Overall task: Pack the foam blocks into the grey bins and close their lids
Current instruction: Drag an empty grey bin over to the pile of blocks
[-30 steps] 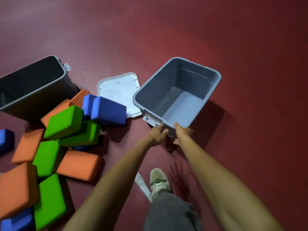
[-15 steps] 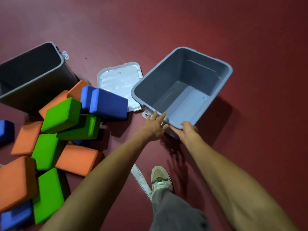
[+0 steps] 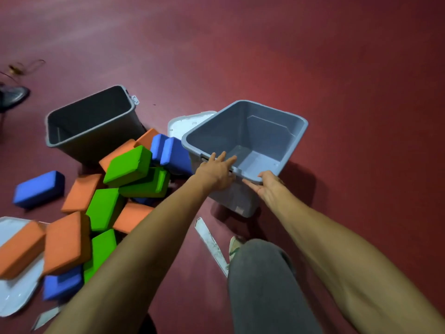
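Observation:
An empty light grey bin (image 3: 297, 131) stands open on the red floor at centre. My left hand (image 3: 216, 173) rests on its near rim with straight fingers reaching over the edge. My right hand (image 3: 267, 186) lies palm up with straight fingers against the near wall, just under the rim. A darker grey bin (image 3: 72, 141), also empty, stands at the back left. Between and in front of them lies a pile of foam blocks: green (image 3: 127, 165), orange (image 3: 67, 242) and blue (image 3: 38, 189). A white lid (image 3: 185, 122) lies partly behind the light bin.
A second white lid (image 3: 14, 295) lies at the lower left under some blocks. My grey trouser leg (image 3: 265, 285) and shoe (image 3: 234, 245) are below the bin, beside a white strip (image 3: 212, 244). A dark shoe (image 3: 14, 95) sits at the far left.
The light bin has shifted left toward the blocks and now overlaps the white lid. My left fingers have moved onto its rim. The view has pulled back, showing more blocks and a second lid.

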`<state>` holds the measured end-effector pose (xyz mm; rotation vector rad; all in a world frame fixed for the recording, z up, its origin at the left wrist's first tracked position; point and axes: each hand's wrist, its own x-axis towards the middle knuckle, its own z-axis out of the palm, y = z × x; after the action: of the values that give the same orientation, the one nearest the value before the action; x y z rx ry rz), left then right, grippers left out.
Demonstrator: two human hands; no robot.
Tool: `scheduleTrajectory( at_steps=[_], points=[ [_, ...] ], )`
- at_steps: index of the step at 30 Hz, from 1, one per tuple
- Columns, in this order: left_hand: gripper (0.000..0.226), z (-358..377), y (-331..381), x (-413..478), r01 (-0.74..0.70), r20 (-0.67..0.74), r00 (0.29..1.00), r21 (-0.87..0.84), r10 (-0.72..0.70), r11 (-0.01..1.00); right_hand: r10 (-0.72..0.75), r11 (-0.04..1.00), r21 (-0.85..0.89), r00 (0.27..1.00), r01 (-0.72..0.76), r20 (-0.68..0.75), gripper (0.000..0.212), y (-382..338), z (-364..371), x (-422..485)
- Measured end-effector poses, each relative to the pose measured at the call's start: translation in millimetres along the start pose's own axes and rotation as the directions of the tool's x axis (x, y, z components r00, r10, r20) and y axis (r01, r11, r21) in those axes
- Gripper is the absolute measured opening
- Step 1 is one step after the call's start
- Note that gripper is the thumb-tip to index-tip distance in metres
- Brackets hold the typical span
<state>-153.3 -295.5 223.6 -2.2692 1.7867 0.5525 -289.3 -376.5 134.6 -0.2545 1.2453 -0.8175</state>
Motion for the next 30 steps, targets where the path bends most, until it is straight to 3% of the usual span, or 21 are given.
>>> scheduleTrajectory(
  at_steps=[5, 9, 12, 15, 17, 23, 30],
  points=[
    [0.069, -20.8, -9.9, -49.9, 0.011, -0.020, 1.000, 0.020, -0.010, 1.000, -0.032, 0.998, -0.046, 0.998, 0.035, 0.058, 0.047, -1.8, 25.0, -58.2],
    [0.093, -30.4, -25.2, -77.4, 0.027, -0.028, 0.999, 0.033, -0.026, 0.999, -0.050, 0.996, -0.071, 0.995, 0.056, 0.084, 0.052, -1.1, 42.5, -112.7],
    [0.092, -39.2, -28.7, -103.9, 0.038, -0.051, 0.998, 0.048, -0.035, 0.998, -0.079, 0.993, -0.076, 0.993, 0.086, 0.084, 0.053, 2.1, 49.5, -150.7],
    [0.094, -46.1, -34.8, -130.1, 0.046, -0.087, 0.995, 0.069, -0.040, 0.997, -0.055, 0.988, -0.131, 0.981, 0.080, 0.187, 0.050, 10.2, 56.6, -178.4],
    [0.099, -51.2, -40.7, -148.9, 0.061, -0.113, 0.992, 0.075, -0.053, 0.995, -0.035, 0.996, -0.076, 0.981, 0.051, 0.190, 0.051, 14.6, 65.6, -195.5],
    [0.064, -70.4, -50.9, -226.1, 0.128, -0.204, 0.972, 0.045, -0.117, 0.991, -0.047, 0.981, -0.169, 0.963, 0.094, 0.267, 0.051, 28.3, 80.2, -270.6],
    [0.046, -67.5, -88.5, -307.4, 0.240, -0.238, 0.942, -0.019, -0.238, 0.970, -0.073, 0.928, -0.317, 0.929, 0.197, 0.362, 0.055, 69.4, 107.7, -324.9]
  ],
)
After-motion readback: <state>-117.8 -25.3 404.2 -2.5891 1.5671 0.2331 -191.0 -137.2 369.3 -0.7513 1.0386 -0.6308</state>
